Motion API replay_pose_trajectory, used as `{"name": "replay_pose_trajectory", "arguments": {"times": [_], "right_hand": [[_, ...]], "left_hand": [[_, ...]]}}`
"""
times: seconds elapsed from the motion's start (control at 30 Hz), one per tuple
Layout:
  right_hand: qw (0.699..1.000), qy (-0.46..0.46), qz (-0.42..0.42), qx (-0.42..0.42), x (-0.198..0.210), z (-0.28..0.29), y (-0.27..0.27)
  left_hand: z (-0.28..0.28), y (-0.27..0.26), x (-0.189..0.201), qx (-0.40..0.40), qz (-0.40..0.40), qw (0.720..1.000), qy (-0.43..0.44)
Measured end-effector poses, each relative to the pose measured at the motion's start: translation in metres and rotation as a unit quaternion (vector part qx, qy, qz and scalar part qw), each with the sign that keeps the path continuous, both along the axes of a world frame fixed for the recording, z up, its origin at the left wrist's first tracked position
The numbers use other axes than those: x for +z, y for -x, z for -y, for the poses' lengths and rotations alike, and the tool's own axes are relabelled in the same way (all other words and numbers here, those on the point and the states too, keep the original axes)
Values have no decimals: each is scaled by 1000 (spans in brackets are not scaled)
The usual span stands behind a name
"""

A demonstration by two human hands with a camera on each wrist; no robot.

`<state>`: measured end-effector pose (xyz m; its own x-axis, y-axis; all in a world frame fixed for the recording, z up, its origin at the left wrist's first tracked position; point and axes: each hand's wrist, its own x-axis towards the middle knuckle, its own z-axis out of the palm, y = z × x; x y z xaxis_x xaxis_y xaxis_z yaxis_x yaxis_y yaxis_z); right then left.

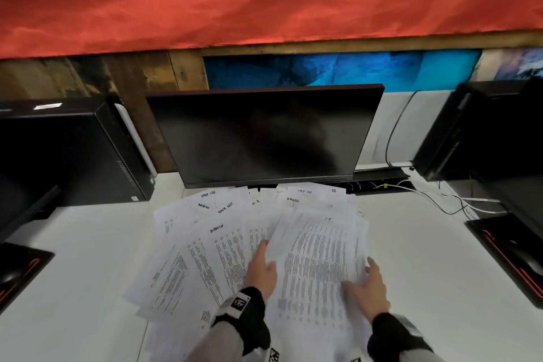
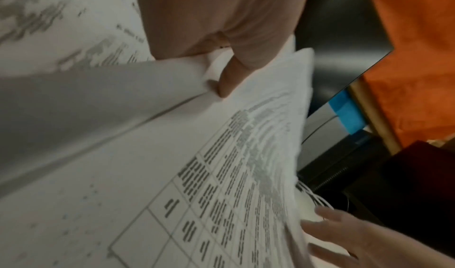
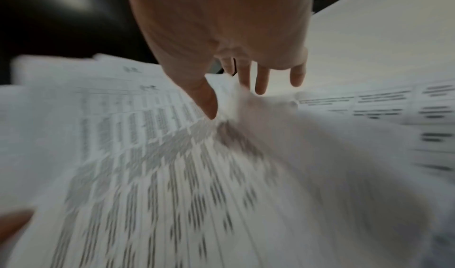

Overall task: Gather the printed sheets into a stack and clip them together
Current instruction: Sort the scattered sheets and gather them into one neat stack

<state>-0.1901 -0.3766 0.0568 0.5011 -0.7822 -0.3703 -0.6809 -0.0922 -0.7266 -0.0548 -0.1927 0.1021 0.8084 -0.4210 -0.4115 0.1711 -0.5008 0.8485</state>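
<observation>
Several printed sheets [image 1: 205, 244] lie fanned out on the white desk [image 1: 88, 273] in front of a dark monitor. A thicker pile of table-printed sheets [image 1: 317, 258] rests on top at the right, between my two hands. My left hand [image 1: 261, 270] holds the pile's left edge, with its thumb [image 2: 225, 83] on top and its fingers tucked underneath, out of sight. My right hand [image 1: 367, 288] is spread with straight fingers against the pile's right edge, its thumb [image 3: 210, 107] lying on the paper. The wrist views are blurred.
The monitor [image 1: 264, 138] stands right behind the sheets. Black computer towers flank it at the left [image 1: 67, 150] and the right [image 1: 484, 132]. Loose cables [image 1: 458, 200] trail at the back right. Dark mouse pads lie at the left edge [image 1: 17, 267] and the right edge [image 1: 511, 253].
</observation>
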Motion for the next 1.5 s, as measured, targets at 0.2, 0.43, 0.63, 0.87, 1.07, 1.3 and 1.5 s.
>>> {"name": "replay_pose_trajectory", "arguments": {"times": [0.2, 0.43, 0.63, 0.87, 1.07, 1.3, 1.5], "right_hand": [[925, -294, 238, -4, 74, 18, -32], [854, -342, 390, 27, 129, -6, -72], [875, -268, 402, 10, 132, -24, -82], [896, -229, 378, -29, 134, -29, -95], [903, -227, 365, -6, 136, -27, -101], [909, -215, 357, -16, 133, -38, -108], [939, -161, 300, 49, 129, -46, -105]], "left_hand": [[-24, -49, 35, 36, -25, 988, 145], [-6, -37, 71, 138, 88, 966, 201], [-4, -23, 67, 151, 173, 958, 172], [-6, -35, 69, 171, 147, 955, 193], [-10, -46, 65, 195, 132, 952, 194], [-7, -47, 68, 217, 68, 943, 244], [-1, -45, 77, 192, 121, 956, 185]]}}
